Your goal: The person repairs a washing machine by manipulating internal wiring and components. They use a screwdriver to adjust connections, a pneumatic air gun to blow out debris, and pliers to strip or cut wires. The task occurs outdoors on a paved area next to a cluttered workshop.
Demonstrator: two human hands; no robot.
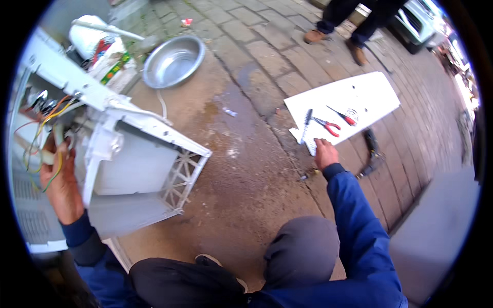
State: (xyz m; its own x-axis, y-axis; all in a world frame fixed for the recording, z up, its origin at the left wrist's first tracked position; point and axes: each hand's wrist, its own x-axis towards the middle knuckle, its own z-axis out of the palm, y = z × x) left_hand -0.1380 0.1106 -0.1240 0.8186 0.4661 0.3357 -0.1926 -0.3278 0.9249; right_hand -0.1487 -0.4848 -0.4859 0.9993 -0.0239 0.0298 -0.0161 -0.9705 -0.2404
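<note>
At the left, my left hand (62, 182) reaches into the opened white appliance (136, 159), a washing machine by its look. Its fingers curl round a pale hose (48, 156) beside thin yellow, green and orange wires (47, 119). My right hand (326, 154) is down at the near edge of a white panel (354, 90) on the ground, fingers bent together; what they hold, if anything, is hidden. Just beyond it on the panel lie red-handled pliers (328, 126), a black-handled tool (308, 117) and a red-and-black screwdriver (345, 117).
A metal basin (174, 61) sits beyond the appliance. Right of my right hand lies a dark power tool (371, 154). Someone in dark trousers (336, 15) stands at the far right, near a parked vehicle (418, 23). A grey sheet-like surface (436, 236) is at lower right.
</note>
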